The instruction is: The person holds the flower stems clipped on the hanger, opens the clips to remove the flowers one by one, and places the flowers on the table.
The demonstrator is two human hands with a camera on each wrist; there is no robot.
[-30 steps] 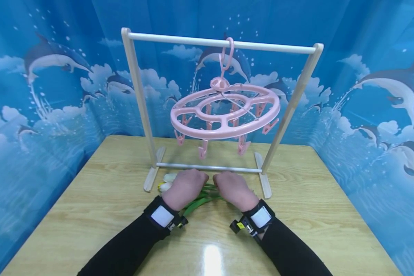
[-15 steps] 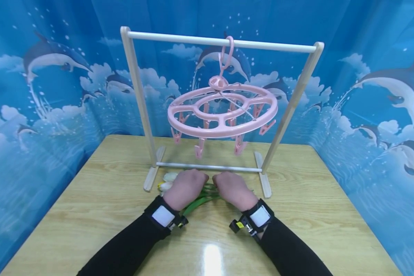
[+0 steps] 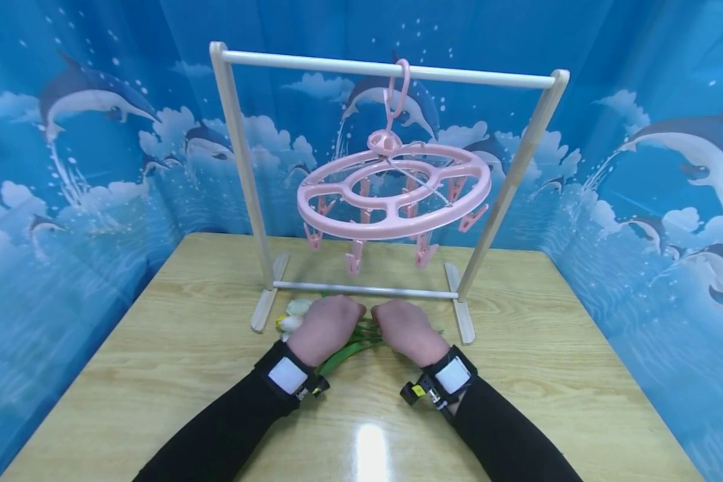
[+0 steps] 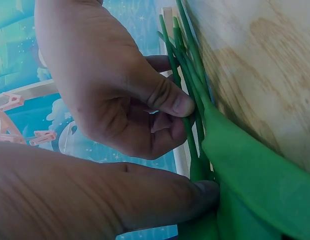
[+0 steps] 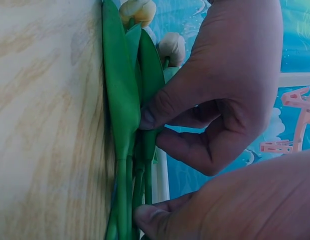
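A bunch of white tulips lies crosswise on the table, blooms to the left and stems to the right. My left hand pinches the bunch where the green leaves narrow toward the stems. Just to its right, my right hand pinches the thin green stems between thumb and fingers. Both hands face each other with a small gap between the knuckles. In the head view they cover much of the bunch. Pale blooms show beyond the left hand in the right wrist view.
Right behind the hands stands a wooden rack with a low crossbar. From its top bar hangs a round pink clip hanger with several clothes pegs. A blue dolphin curtain surrounds the wooden table.
The pink hanger sways slightly, to the left and then back right. Both hands stay almost in place at the tulips, and a green tip now shows behind the left hand.
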